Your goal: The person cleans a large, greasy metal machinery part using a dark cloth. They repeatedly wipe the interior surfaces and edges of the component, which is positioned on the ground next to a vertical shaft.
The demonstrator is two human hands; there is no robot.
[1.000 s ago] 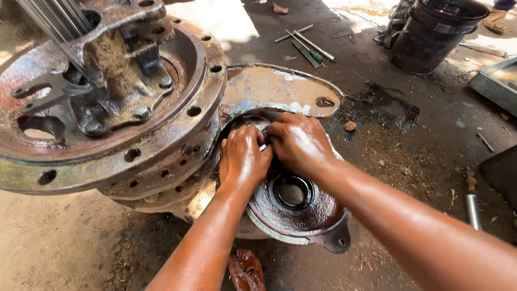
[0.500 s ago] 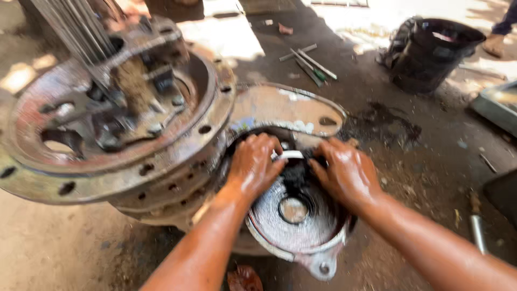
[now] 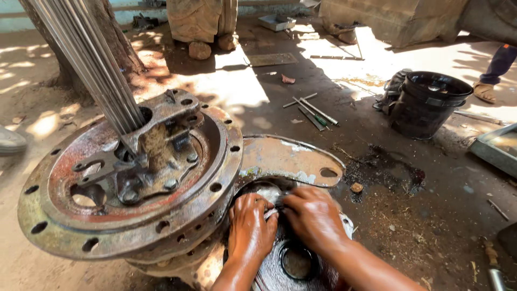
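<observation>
Head view: left hand [image 3: 251, 229] and right hand [image 3: 314, 216] were brought together again at upper rim of dark round cover [image 3: 293, 264], pressed flat, nothing grasped. Half second earlier hands were spread apart. Cover was seated beside rusty flanged hub [image 3: 129, 183]; repositioning of grip was suggested.
</observation>
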